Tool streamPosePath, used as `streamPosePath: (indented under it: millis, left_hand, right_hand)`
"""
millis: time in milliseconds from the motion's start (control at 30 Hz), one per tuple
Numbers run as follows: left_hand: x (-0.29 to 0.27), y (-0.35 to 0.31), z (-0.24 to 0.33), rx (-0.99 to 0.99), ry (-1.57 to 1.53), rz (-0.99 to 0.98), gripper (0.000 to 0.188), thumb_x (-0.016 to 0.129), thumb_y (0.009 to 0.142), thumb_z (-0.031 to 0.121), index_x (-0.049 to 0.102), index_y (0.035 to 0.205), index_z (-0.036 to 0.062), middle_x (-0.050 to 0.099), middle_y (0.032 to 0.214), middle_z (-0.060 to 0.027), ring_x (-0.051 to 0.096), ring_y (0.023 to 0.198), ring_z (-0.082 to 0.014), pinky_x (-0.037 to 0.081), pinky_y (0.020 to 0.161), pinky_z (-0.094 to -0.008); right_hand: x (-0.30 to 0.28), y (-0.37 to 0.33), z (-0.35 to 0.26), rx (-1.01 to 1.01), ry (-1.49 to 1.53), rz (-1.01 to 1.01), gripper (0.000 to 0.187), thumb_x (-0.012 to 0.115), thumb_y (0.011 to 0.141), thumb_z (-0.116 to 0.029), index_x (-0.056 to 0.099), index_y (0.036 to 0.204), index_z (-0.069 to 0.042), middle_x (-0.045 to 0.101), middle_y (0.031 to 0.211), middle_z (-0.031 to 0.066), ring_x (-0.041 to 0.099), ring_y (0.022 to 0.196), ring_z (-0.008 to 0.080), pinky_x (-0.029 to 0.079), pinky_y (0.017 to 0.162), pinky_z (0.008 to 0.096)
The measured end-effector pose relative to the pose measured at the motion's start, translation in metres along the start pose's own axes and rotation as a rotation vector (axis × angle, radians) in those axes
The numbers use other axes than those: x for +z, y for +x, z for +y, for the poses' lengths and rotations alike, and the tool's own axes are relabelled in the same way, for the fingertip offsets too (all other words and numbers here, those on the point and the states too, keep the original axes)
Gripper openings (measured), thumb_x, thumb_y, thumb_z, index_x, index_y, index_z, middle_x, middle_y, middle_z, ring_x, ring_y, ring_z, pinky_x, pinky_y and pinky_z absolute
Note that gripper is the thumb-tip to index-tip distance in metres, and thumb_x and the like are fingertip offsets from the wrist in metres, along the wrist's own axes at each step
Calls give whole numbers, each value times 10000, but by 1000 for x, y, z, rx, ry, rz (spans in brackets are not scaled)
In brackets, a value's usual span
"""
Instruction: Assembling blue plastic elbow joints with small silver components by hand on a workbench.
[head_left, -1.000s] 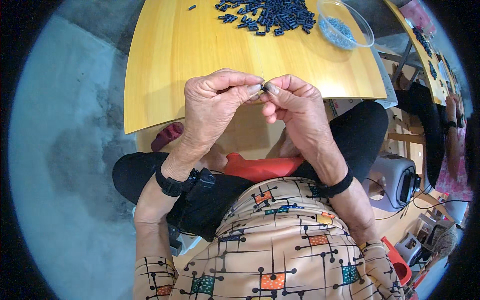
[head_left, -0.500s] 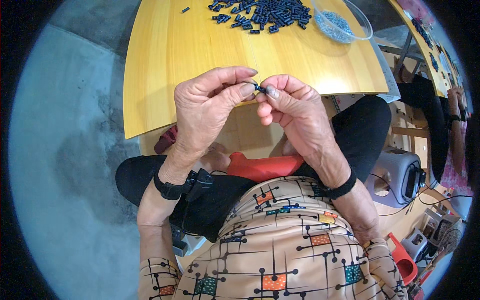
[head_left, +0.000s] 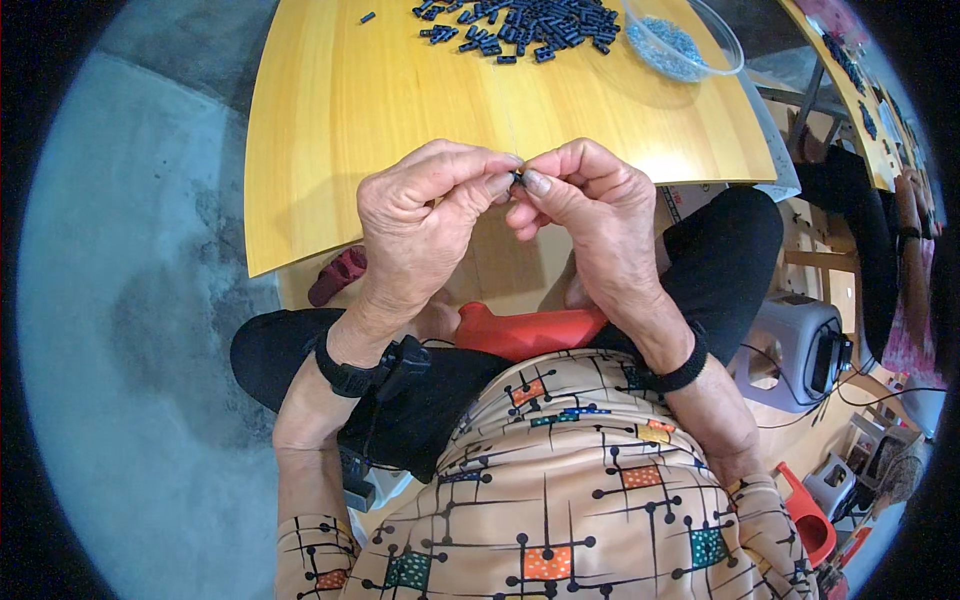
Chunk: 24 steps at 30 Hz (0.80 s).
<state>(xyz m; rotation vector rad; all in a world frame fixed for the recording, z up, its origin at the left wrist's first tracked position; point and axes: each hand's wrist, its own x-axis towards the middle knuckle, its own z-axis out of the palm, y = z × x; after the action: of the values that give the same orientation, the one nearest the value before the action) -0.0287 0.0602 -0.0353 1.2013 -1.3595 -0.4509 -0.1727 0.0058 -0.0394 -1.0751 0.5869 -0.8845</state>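
Just over the near edge of the wooden table, my two hands meet fingertip to fingertip. A small black plastic piece is pinched between them, mostly covered by the fingers. My left hand grips it with thumb and forefinger. From the other side my right hand holds it with thumb and forefinger, the other fingers curled. Farther up the table lies a heap of small black plastic pieces. At its right, a clear round bowl contains many tiny bluish-silver parts.
A lone black piece lies at the table's far left. Below the table edge a red seat shows between my legs. To the right stand a grey plastic stool with cables and another table, where another person's arm shows.
My left hand has shifted slightly right and my fingertips have closed in, so less of the black piece shows. The heap and bowl look unchanged.
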Motion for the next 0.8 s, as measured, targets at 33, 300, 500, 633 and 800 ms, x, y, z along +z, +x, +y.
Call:
streamPosePath:
  millis: [33, 300, 500, 633, 800]
  left_hand:
    - [0, 0, 1, 0, 0, -2, 133, 665, 737, -41, 675, 864, -1, 649, 781, -62, 612, 709, -110, 498, 621, -205]
    - [-8, 7, 2, -119, -61, 4, 217, 677, 736, -15, 662, 950, 10, 645, 809, -52, 601, 749, -94, 482, 663, -195]
    - [-12, 9, 2, -55, -57, -60, 195, 682, 734, 11, 665, 928, 10, 643, 791, -56, 600, 724, -104, 477, 642, -195]
    - [-12, 10, 2, -60, -43, -68, 177, 680, 740, 21, 666, 916, 10, 639, 778, -56, 597, 708, -105, 475, 623, -197]
    - [-12, 10, 1, -60, -97, -112, 135, 656, 773, 33, 651, 904, 0, 628, 767, -67, 591, 671, -113, 471, 591, -202]
  right_hand:
    - [0, 0, 0, 7, -17, 13, 59, 583, 832, -17, 585, 857, 37, 634, 728, 99, 608, 608, 112, 512, 541, 217]
    - [4, 3, -3, -33, 50, -20, 77, 578, 839, -27, 579, 878, 40, 631, 725, 89, 611, 619, 114, 513, 562, 216]
    - [5, -1, -4, -74, 80, -22, 106, 587, 838, -40, 576, 902, 44, 630, 754, 93, 618, 640, 120, 518, 572, 220]
    - [5, -3, -4, -99, 89, -31, 120, 590, 837, -40, 574, 918, 47, 632, 766, 98, 621, 648, 123, 519, 574, 223]
    - [7, -6, -5, -52, 174, -20, 128, 593, 837, -43, 572, 927, 47, 634, 761, 99, 618, 644, 120, 516, 569, 220]
